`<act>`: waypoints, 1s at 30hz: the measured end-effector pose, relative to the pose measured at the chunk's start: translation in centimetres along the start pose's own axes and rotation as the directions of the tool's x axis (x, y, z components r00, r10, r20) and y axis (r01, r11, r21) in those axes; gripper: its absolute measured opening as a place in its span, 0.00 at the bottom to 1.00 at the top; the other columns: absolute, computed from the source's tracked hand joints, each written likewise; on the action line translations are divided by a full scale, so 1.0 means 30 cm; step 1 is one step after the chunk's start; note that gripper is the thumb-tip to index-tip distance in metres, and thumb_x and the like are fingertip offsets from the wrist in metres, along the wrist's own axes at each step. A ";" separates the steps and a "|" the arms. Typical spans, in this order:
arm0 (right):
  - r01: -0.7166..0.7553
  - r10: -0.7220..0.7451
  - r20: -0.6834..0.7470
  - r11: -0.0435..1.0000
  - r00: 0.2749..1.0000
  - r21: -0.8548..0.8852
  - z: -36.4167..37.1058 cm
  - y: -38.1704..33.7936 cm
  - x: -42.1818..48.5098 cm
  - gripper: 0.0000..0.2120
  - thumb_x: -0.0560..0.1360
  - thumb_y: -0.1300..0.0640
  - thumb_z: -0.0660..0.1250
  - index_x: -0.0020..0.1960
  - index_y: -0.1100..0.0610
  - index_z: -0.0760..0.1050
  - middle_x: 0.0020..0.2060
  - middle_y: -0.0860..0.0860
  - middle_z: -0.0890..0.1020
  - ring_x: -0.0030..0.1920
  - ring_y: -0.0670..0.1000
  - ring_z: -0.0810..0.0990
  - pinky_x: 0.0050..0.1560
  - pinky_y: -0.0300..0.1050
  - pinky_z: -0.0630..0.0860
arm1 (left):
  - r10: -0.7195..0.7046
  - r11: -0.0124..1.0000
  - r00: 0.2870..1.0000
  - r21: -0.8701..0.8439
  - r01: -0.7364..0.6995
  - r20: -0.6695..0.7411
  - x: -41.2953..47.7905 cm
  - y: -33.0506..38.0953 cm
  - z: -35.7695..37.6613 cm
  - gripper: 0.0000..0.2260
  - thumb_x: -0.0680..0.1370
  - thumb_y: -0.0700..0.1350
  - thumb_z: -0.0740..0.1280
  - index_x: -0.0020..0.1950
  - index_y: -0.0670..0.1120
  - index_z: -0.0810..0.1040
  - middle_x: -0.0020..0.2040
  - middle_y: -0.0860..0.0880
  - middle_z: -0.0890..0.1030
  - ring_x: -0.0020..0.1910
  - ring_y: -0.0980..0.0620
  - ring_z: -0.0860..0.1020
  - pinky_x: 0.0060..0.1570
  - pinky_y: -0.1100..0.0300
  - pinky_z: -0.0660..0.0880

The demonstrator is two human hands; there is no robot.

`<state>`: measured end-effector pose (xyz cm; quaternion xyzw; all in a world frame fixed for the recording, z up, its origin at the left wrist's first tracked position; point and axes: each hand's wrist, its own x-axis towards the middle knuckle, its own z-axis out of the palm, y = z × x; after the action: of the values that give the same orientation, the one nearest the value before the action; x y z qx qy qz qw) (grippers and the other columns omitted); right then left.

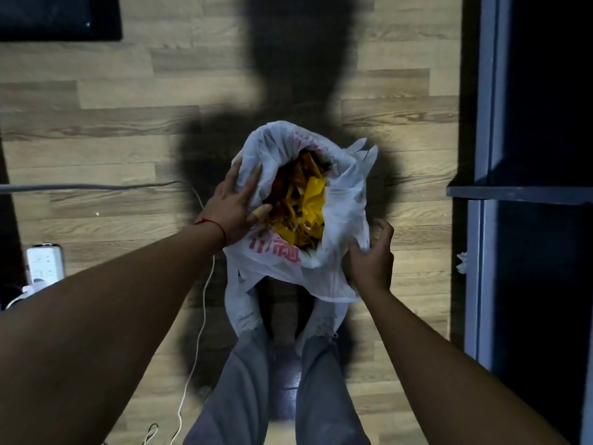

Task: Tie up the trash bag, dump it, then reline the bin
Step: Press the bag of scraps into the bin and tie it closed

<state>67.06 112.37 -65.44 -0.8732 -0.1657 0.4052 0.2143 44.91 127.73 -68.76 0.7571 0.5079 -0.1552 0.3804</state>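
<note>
Gathering the mouth is the job here. The trash bag (282,255) stands on the wood floor (96,155) just ahead of the person's feet, gaping wide, with yellow scraps (308,203) heaped to its rim. Whether a bin sits under it I cannot tell, because the film hides everything below.

The left hand (232,203) lies flat on the bag's left side, fingers straight and spread, thumb at the edge of the opening. The right hand (372,258) is curled, pinching a fold of film on the bag's right side between thumb and fingers.

To tie it well, I'd say both hands need a handle. The loose handle loops (364,152) stick up at the bag's far right corner. The load should be pressed down first so the film closes over it.

Watch the edges. A white cable (200,309) trails close along the bag's left, running towards a power strip (45,261) well off on that side. A dark blue frame (484,155) stands to the bag's right. Beyond the bag the floor lies open, the best way to lift out.
</note>
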 end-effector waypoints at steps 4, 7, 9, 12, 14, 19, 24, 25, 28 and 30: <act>0.124 -0.120 -0.038 0.984 0.992 0.129 -0.039 -0.094 -0.096 0.26 0.76 0.56 0.69 0.72 0.49 0.65 0.43 0.41 0.79 0.43 0.46 0.79 0.41 0.40 0.74 | -0.032 0.999 0.999 -0.026 0.033 0.026 -0.032 0.031 -0.021 0.35 0.77 0.63 0.58 0.75 0.63 0.37 0.77 0.52 0.32 0.77 0.40 0.48 0.71 0.39 0.61; 0.214 -0.222 0.004 0.947 0.975 0.241 -0.019 -0.172 -0.151 0.27 0.76 0.56 0.69 0.71 0.43 0.64 0.61 0.54 0.79 0.61 0.51 0.78 0.56 0.45 0.78 | -0.048 0.998 0.998 -0.032 0.049 0.038 -0.054 0.056 -0.039 0.34 0.78 0.62 0.57 0.76 0.61 0.39 0.77 0.51 0.31 0.77 0.39 0.47 0.71 0.39 0.60; 0.276 -0.305 0.050 0.911 0.951 0.306 0.000 -0.236 -0.171 0.32 0.77 0.59 0.68 0.72 0.35 0.59 0.70 0.53 0.73 0.69 0.51 0.73 0.65 0.51 0.75 | -0.048 0.997 0.998 -0.052 0.051 0.048 -0.062 0.059 -0.053 0.34 0.78 0.62 0.58 0.76 0.62 0.39 0.77 0.52 0.31 0.77 0.39 0.48 0.70 0.40 0.61; 0.398 -0.442 0.095 0.867 0.892 0.299 0.031 -0.319 -0.150 0.36 0.77 0.61 0.67 0.75 0.36 0.55 0.75 0.45 0.64 0.74 0.46 0.65 0.69 0.45 0.70 | -0.019 0.999 1.000 -0.045 0.020 0.021 -0.046 0.046 -0.075 0.34 0.78 0.61 0.59 0.75 0.65 0.39 0.77 0.53 0.32 0.77 0.39 0.51 0.69 0.42 0.65; 0.467 -0.502 0.128 0.855 0.856 0.225 0.059 -0.339 -0.100 0.37 0.77 0.62 0.67 0.76 0.39 0.53 0.74 0.40 0.62 0.74 0.41 0.61 0.68 0.38 0.65 | -0.017 1.000 1.000 -0.022 0.017 -0.016 -0.005 0.017 -0.091 0.34 0.78 0.62 0.58 0.74 0.66 0.38 0.77 0.52 0.32 0.77 0.39 0.51 0.69 0.41 0.65; 0.499 -0.511 0.199 0.859 0.836 0.111 0.114 -0.310 0.040 0.42 0.76 0.63 0.67 0.76 0.35 0.47 0.76 0.44 0.59 0.76 0.46 0.58 0.68 0.51 0.72 | 0.060 0.998 0.991 0.031 -0.057 -0.121 0.132 -0.040 -0.137 0.26 0.78 0.66 0.47 0.75 0.66 0.44 0.79 0.45 0.41 0.77 0.37 0.46 0.71 0.39 0.61; 0.512 -0.532 0.192 0.846 0.825 0.145 0.137 -0.282 0.103 0.43 0.75 0.63 0.67 0.77 0.38 0.47 0.77 0.47 0.58 0.77 0.49 0.59 0.68 0.58 0.72 | -0.162 0.974 0.950 -0.200 0.110 -0.268 0.268 -0.015 -0.137 0.26 0.81 0.54 0.56 0.78 0.56 0.51 0.79 0.41 0.45 0.77 0.42 0.52 0.72 0.53 0.57; 0.514 -0.537 0.190 0.843 0.822 0.158 0.144 -0.273 0.109 0.42 0.75 0.63 0.67 0.77 0.40 0.47 0.77 0.47 0.58 0.77 0.49 0.59 0.68 0.58 0.71 | -0.140 0.975 0.957 -0.202 0.089 -0.254 0.290 -0.014 -0.132 0.25 0.82 0.52 0.55 0.78 0.52 0.52 0.79 0.41 0.48 0.77 0.41 0.52 0.73 0.53 0.54; 0.508 -0.535 0.161 0.842 0.829 0.185 0.158 -0.257 0.122 0.42 0.75 0.63 0.68 0.78 0.43 0.48 0.77 0.45 0.59 0.76 0.44 0.60 0.69 0.53 0.71 | -0.151 0.955 0.957 -0.287 0.076 -0.249 0.361 -0.039 -0.105 0.23 0.83 0.50 0.52 0.78 0.46 0.54 0.78 0.42 0.57 0.77 0.43 0.55 0.72 0.57 0.53; 0.497 -0.530 0.148 0.842 0.835 0.210 0.167 -0.245 0.131 0.41 0.76 0.64 0.68 0.78 0.42 0.48 0.74 0.37 0.59 0.74 0.35 0.58 0.70 0.40 0.67 | -0.232 0.921 0.952 -0.361 0.150 -0.198 0.391 -0.074 -0.088 0.24 0.83 0.52 0.52 0.78 0.50 0.52 0.76 0.42 0.62 0.74 0.45 0.62 0.66 0.60 0.60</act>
<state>64.73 121.67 -67.10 -0.7305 -0.3816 0.4304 0.3681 47.66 137.75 -75.22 0.6391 0.6406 -0.0101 0.4255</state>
